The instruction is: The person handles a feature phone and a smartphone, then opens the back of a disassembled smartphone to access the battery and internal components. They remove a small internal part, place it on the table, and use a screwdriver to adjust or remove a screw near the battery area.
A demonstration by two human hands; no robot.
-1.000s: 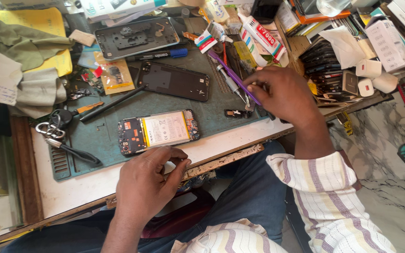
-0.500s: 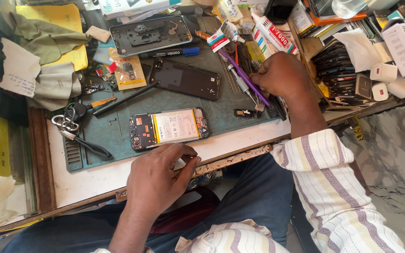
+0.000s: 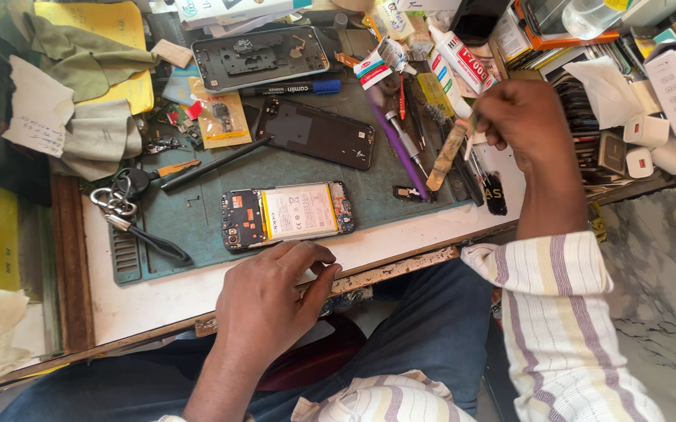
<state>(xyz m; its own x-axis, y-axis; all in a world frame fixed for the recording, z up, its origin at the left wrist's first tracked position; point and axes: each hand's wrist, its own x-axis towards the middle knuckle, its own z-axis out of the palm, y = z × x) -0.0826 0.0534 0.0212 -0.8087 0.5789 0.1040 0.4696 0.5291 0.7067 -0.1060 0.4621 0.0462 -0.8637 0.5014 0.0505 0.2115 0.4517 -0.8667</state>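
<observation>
Head view, looking down on a phone repair surface (image 3: 158,301). The opened phone (image 3: 287,215) lies flat on the teal work mat (image 3: 291,168) with its back cover off, battery and circuit boards exposed, just beyond the fingertips of the left hand (image 3: 271,301). That hand rests on the near edge of the surface, fingers curled and loosely together, holding nothing that can be seen. The right hand (image 3: 521,117) is raised over the tool clutter at the far right of the mat, fingers closed around the handle of a worn brush (image 3: 447,156), whose lower end points down toward a small loose part (image 3: 410,192) on the mat.

Progress, as judged from the layout: disassembly looks complete, since the dark back cover (image 3: 318,133) lies apart, beyond the opened phone, and a grey middle frame (image 3: 260,59) lies farther still. The battery is in place and the phone remains unclosed, so cleaning and reassembly appear to be left.

Counts: one opened phone, one back cover, one frame, one brush in hand, one black spudger (image 3: 216,164) lying diagonally left of the cover, one blue-capped marker (image 3: 295,88), one key bunch (image 3: 123,195) at the mat's left edge, two glue tubes (image 3: 455,59) near the right hand. The stacked items at far right are too crowded to count.
</observation>
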